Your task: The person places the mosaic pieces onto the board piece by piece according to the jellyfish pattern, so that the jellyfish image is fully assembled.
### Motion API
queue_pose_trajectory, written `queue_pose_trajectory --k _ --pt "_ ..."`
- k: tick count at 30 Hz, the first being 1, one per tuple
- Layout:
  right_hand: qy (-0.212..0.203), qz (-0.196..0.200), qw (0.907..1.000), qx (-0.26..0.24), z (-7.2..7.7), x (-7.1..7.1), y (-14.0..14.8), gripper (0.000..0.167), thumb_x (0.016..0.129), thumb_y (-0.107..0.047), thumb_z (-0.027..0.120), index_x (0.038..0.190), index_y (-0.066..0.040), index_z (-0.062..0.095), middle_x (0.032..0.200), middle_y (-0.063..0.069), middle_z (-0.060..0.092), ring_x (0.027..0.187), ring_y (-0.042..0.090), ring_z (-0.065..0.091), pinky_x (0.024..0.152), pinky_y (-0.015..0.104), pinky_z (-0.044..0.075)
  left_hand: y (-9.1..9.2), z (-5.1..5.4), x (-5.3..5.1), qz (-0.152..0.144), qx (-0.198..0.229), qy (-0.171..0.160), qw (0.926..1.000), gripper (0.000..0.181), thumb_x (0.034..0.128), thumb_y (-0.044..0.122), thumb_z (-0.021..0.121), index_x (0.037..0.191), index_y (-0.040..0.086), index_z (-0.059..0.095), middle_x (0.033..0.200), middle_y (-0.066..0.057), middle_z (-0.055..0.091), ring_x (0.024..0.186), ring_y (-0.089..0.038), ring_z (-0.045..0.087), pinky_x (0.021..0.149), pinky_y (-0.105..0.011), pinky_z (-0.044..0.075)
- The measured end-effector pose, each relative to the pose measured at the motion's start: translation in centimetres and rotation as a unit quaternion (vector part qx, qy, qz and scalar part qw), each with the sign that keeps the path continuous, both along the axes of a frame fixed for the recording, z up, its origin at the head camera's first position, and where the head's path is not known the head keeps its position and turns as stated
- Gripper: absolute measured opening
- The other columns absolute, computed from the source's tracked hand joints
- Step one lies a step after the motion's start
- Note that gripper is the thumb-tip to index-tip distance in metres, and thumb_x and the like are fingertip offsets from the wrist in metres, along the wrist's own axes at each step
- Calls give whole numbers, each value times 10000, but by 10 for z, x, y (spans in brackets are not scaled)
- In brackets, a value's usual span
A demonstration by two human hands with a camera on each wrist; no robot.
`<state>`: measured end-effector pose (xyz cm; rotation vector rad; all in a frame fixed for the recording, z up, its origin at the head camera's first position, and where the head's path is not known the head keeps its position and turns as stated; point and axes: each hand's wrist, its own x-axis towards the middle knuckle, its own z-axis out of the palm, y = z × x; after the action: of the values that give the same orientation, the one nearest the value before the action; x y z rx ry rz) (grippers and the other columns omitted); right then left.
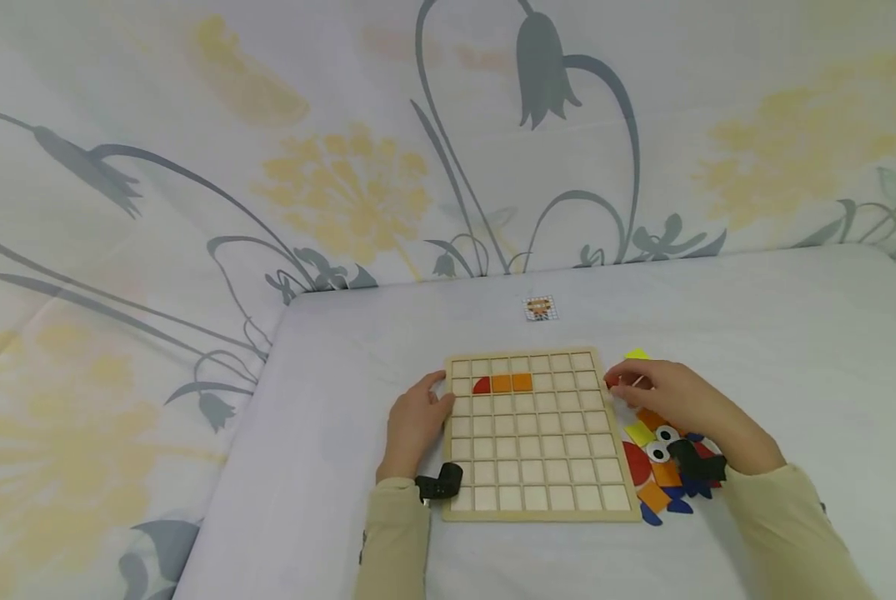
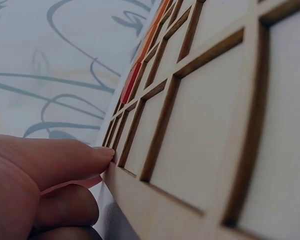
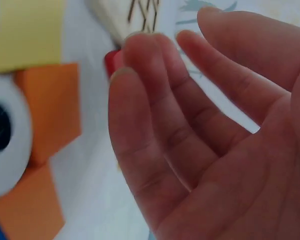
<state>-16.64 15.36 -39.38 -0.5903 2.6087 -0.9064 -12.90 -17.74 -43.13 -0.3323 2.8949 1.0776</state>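
A square wooden grid board point(image 1: 523, 450) lies on the white cover. Its second row holds a red quarter-round piece point(image 1: 482, 386) and two orange square pieces point(image 1: 511, 382). My left hand point(image 1: 415, 421) grips the board's left edge; in the left wrist view the thumb lies on the rim and other fingers curl beside it. At the board's right edge, my right hand point(image 1: 661, 392) pinches a small red piece point(image 3: 111, 62) between thumb and index fingertips. The fingertips hide most of that piece, so its shape is unclear. The other right fingers stay loosely bent.
Right of the board, under and beside my right forearm, lies a pile of loose pieces: orange squares point(image 1: 653, 497), yellow squares point(image 1: 639, 432), a large red round piece point(image 1: 637, 463), blue pieces and white eye discs point(image 1: 658, 452). A small picture card point(image 1: 541, 308) lies beyond the board. Flowered fabric rises behind.
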Motion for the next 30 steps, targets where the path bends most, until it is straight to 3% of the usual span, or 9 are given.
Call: queue_pose_trajectory --k 7,13,18,30 --pt "-38 -177 9998 129 -7 0 24 220 852 -315 591 990 -148 629 887 -16 570 793 166 504 656 304 440 -2 0 0 -32 33 119 9999 416 850 299 557 1251 192 525 549 26 428 458 -124 345 437 -269 298" --pt "-489 -121 9985 211 -13 0 41 239 819 -245 635 1017 -113 613 867 7 535 769 176 482 632 291 435 -1 0 1 -62 24 92 9999 412 856 306 558 1252 196 523 545 27 420 452 -128 328 441 -268 291" --pt "-696 43 9975 122 -17 2 43 244 786 -197 664 1013 -117 623 858 20 482 728 170 452 579 256 424 -1 -2 0 -119 -68 102 9999 403 859 311 554 1246 202 528 536 35 417 448 -118 327 440 -266 290" --pt "-687 113 9974 166 -17 1 39 242 764 -216 693 947 -119 569 809 28 457 704 169 453 551 246 425 -1 -2 0 -105 -74 117 9998 403 857 305 546 1243 192 531 514 37 389 438 -122 298 431 -268 266"
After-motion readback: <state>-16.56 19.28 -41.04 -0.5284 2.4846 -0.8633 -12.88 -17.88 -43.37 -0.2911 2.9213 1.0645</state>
